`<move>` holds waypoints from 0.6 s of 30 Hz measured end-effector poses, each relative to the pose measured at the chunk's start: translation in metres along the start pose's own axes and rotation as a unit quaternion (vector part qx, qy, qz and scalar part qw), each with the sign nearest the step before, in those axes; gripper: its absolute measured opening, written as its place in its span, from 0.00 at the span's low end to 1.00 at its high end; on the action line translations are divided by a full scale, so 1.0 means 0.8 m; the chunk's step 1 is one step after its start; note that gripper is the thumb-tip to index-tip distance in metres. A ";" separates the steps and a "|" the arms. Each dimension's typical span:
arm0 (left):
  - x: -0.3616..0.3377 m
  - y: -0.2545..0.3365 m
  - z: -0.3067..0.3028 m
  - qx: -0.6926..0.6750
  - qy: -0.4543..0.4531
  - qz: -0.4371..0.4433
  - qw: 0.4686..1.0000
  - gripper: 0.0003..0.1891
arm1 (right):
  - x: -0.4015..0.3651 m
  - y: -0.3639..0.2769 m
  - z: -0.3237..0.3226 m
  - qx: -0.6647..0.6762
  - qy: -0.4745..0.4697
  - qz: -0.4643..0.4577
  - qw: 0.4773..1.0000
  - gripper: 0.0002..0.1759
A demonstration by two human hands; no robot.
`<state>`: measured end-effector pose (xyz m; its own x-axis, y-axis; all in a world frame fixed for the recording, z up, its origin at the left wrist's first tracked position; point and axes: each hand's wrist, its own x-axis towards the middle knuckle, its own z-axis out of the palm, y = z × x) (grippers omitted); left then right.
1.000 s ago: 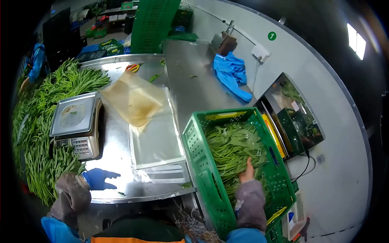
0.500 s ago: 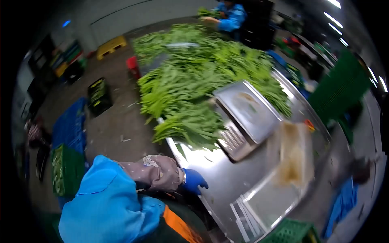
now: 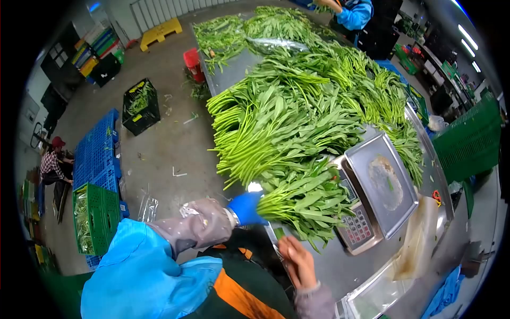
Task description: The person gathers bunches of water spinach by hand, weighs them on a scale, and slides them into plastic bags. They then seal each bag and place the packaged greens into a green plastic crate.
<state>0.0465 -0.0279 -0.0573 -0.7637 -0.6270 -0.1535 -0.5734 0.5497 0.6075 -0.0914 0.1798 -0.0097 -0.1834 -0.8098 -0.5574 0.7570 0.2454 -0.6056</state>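
My left hand [image 3: 246, 208], in a blue glove, is closed around the stem ends of a bunch of water spinach [image 3: 308, 204]. Its leaves spread right, over the near edge of the big pile and against the weighing scale [image 3: 357, 226]. My bare right hand [image 3: 298, 263] is just below the bunch at the table's near edge. Its fingers are curled together, and whether they hold anything is hidden. The large pile of water spinach [image 3: 287, 114] lies beyond, stems mostly toward the left. A metal pan [image 3: 380, 186] tops the scale, with a stain and a leaf scrap on it.
Clear plastic bags [image 3: 372, 290] and a brownish sheet [image 3: 417, 242] lie on the metal table at right, near orange-handled scissors [image 3: 436, 198]. Green crates [image 3: 98, 218], a blue pallet [image 3: 95, 151] and a black crate [image 3: 141, 106] stand left. Another person [image 3: 353, 16] works at the far end.
My left hand, empty before, now grips a bunch of water spinach. My right hand has come into view at the table edge. The whole view has shifted and sharpened.
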 end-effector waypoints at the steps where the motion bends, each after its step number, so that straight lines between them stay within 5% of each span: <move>1: 0.005 0.005 -0.002 0.013 0.003 0.011 1.000 0.44 | 0.042 0.011 0.003 0.054 0.026 0.005 0.998 0.33; 2: 0.017 -0.002 0.000 0.018 0.025 0.019 0.999 0.41 | 0.072 0.018 0.008 0.076 0.063 0.039 0.994 0.28; 5: 0.035 0.005 -0.008 0.042 -0.133 -0.032 0.990 0.38 | 0.124 0.025 0.031 0.114 0.003 0.029 0.993 0.22; 6: 0.035 0.006 -0.003 0.076 -0.116 -0.018 0.990 0.35 | 0.133 0.025 0.031 0.112 0.051 0.026 0.992 0.19; 9: 0.040 0.017 -0.006 -0.027 -0.138 0.002 0.990 0.31 | 0.123 0.015 0.052 -0.069 0.181 -0.103 0.976 0.18; 13: 0.028 0.063 -0.015 -0.315 -0.147 0.054 0.936 0.28 | 0.064 -0.022 0.074 -0.049 0.163 -0.207 0.964 0.18; 16: 0.025 0.053 0.034 -0.359 -0.240 0.111 0.895 0.32 | 0.059 0.008 0.027 -0.031 0.182 -0.114 0.976 0.21; 18: 0.006 0.041 0.067 -0.340 -0.224 0.146 0.902 0.32 | 0.053 0.030 0.019 0.015 0.162 -0.022 0.987 0.27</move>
<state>0.0082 0.0166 -0.0802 -0.9831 -0.1409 -0.1166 -0.1306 0.0949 0.9869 -0.0717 0.1431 -0.0395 -0.4032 -0.6060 -0.6857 0.7611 0.1940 -0.6190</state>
